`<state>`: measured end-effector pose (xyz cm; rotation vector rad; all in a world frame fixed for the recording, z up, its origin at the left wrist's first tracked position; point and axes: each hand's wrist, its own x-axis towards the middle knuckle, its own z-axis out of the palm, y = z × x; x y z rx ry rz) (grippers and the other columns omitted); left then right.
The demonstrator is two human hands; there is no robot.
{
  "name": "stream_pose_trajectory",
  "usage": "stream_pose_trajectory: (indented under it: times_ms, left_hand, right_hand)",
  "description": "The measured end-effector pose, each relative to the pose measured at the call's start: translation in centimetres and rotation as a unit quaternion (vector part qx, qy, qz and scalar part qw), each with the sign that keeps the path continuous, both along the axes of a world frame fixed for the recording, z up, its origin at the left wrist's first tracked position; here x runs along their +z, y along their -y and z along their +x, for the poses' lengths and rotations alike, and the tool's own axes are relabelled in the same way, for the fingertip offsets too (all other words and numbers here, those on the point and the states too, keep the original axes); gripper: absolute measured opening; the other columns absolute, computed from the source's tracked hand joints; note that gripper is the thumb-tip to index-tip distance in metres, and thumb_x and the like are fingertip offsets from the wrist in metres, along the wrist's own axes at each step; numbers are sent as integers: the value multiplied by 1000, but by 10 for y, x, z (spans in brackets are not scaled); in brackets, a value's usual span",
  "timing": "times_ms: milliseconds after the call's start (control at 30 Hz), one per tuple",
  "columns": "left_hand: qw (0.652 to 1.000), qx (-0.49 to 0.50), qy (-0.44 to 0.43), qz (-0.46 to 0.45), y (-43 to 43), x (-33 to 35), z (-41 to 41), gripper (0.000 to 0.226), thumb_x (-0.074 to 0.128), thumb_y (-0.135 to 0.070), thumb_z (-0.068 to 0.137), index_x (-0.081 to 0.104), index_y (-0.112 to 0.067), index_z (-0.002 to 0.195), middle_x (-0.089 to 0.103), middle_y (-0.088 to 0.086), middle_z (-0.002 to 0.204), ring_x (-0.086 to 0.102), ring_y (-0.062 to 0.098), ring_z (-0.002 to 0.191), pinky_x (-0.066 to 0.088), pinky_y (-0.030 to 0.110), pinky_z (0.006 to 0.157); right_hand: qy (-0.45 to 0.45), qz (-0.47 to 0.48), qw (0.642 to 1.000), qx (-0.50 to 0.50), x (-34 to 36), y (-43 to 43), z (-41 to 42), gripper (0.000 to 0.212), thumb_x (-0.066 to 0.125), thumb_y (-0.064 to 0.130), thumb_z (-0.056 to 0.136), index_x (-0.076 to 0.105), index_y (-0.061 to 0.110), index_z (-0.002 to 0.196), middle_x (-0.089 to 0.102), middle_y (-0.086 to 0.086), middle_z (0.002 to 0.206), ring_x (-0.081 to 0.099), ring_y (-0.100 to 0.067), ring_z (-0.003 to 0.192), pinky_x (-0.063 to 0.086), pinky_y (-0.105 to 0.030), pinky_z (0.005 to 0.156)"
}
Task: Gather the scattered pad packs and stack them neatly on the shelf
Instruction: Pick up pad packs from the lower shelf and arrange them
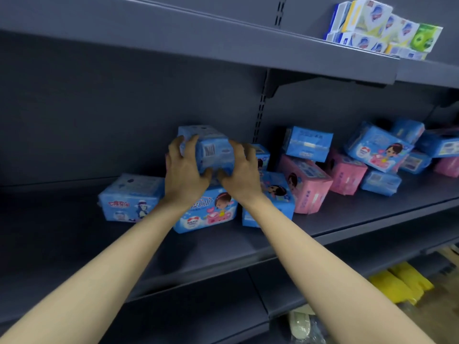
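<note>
Both arms reach in over the dark shelf (74,234). The left hand (185,170) and right hand (242,172) curl round a blue pad pack (211,150) from either side, directly above a second blue pack (206,212) lying on the shelf. Further right, pink and blue packs (347,175) lie heaped. Small boxes (382,28) sit on the upper shelf.

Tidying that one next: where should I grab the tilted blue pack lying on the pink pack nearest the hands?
Likely by its left and right ends, from the front: the tilted blue pack leans atop the pink pack, with both short ends exposed.
</note>
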<state>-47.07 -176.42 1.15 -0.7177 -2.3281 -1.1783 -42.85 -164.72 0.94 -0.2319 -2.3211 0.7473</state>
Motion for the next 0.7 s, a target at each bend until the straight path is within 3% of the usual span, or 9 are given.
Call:
stream_pose_trajectory:
  times_ms: [200,333,467,600,700]
  left_hand:
    - [999,4,39,-28,6,2,-11,88,76,-22,74,25,-16,145,26,17,139,40,39,122,39,42,98]
    - [997,0,59,-53,10,5,-19,89,74,-25,75,21,-19,147,26,16,139,42,38,122,41,43,97]
    - [993,-14,79,-83,10,6,-24,82,68,-25,82,20,-19,148,31,17,138,40,35,125,40,41,98]
    - [994,-27,75,-78,5,6,-26,72,62,-23,87,23,-10,147,39,19,135,41,33,124,38,36,97]
    - [995,-32,70,-61,0,5,-25,66,60,-18,87,28,-6,144,44,20,132,43,30,120,37,30,94]
  right_hand:
    - [32,-41,998,35,4,5,-17,83,72,19,80,25,24,148,22,-18,146,26,-39,135,31,-48,109]
    - [53,-53,996,54,9,5,-22,85,71,15,82,20,27,149,20,-14,147,33,-30,132,34,-29,101]
    - [69,-56,995,50,14,5,-23,82,71,14,81,24,26,148,29,-16,139,40,-29,126,40,-29,96]
    - [66,-58,995,37,17,4,-25,78,73,16,80,30,24,145,34,-13,133,48,-25,116,40,-20,86]
    - [54,-57,997,20,19,6,-25,70,71,12,81,36,21,141,37,-14,129,50,-27,111,41,-22,88]
